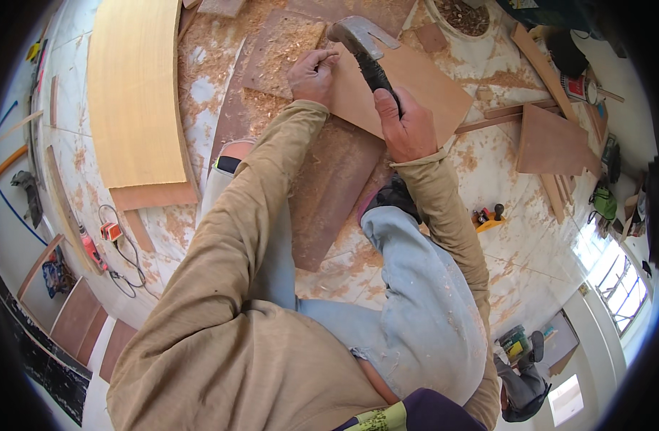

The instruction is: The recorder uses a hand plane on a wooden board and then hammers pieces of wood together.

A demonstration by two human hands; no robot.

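Note:
My right hand [410,128] grips the black handle of a claw hammer [352,36], whose worn grey head is raised above a light brown wooden board [426,85]. At the board's left edge, my left hand [314,77] is closed with thumb and fingers pressed together. Whatever it pinches is too small to make out. Beside that hand lies a smaller board [272,54] covered in wood shavings. Beneath these, a darker brown board [333,183] stretches back toward me between my legs.
A long yellowish panel [135,86] lies at the left, near a red corded power tool [92,248]. To the right are a yellow hand plane [490,218] and several brown boards [556,140]. A round tub [460,18] holds shavings. Another person [523,384] is at lower right.

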